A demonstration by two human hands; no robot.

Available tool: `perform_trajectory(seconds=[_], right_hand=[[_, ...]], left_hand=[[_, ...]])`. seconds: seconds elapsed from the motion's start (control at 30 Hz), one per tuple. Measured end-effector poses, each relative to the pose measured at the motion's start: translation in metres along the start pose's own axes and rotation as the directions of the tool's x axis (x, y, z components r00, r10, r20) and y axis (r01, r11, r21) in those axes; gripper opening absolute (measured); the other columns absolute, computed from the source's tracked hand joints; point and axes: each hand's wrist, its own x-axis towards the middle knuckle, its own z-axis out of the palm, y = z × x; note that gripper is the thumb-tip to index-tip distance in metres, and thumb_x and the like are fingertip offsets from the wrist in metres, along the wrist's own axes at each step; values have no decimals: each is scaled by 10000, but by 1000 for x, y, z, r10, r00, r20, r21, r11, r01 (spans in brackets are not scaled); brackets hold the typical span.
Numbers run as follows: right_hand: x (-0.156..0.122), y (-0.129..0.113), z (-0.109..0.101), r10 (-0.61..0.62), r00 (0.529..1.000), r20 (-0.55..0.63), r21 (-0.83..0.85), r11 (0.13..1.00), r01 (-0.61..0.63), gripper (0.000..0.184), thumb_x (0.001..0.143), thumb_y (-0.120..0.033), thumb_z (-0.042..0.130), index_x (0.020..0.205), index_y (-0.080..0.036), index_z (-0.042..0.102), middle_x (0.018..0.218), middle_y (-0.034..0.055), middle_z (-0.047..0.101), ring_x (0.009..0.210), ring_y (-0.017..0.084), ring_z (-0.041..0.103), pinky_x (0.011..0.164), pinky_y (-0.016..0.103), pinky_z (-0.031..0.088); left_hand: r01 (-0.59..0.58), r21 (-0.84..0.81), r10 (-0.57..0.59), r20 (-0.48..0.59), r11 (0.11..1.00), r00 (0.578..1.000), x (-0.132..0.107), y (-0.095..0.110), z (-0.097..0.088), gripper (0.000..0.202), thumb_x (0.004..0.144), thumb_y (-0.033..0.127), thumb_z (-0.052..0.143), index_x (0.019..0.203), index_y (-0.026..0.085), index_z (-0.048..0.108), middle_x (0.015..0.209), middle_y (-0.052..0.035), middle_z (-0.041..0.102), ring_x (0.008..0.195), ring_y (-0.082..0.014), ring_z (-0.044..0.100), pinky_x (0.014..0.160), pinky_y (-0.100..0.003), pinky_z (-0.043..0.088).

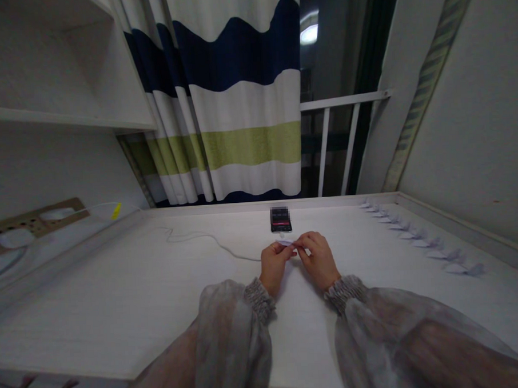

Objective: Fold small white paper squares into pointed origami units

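Observation:
Both hands meet over the middle of the white desk, just in front of the phone. My left hand (274,265) pinches one side of a small folded piece of white paper (286,242). On its other side, my right hand (318,259) grips the paper between thumb and fingers. Most of the paper is hidden by the fingers, so its full shape cannot be made out. Along the right of the desk runs a row of several small folded paper pieces (422,243), pale and pointed, with wing-like parts.
A phone (281,220) lies beyond the hands, with a white cable (227,250) trailing left across the desk (139,313). Power sockets with plugs (41,219) are on the left wall. A striped curtain (248,143) hangs behind the desk; a wall (476,150) bounds the right.

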Motion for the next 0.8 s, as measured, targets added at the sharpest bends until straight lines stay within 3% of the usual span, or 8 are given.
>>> perform_trajectory(seconds=[0.43,0.57,0.8], right_hand=[[3,-1,-7,-162,976,144,-46,984,170,112,764,-115,466,795,-145,570,768,78,584,763,200,474,700,333,371],[3,-2,-7,-173,974,145,-5,984,175,140,770,-146,485,879,-154,571,804,78,575,782,203,476,707,342,389],[2,2,-5,-114,983,147,-12,993,117,79,759,-183,535,829,-154,559,786,79,573,771,216,489,695,362,404]], left_hand=[[-23,-11,23,-20,1000,1000,0,1,-1,38,560,153,609,566,116,604,545,11,574,525,-80,498,598,-233,416],[-21,8,22,-46,1000,999,2,-2,-4,64,543,172,618,545,115,588,517,21,547,515,-74,476,556,-210,384],[10,1,-10,-26,1000,1000,0,1,-2,90,549,199,622,558,110,610,527,14,563,519,-76,469,564,-212,372]])
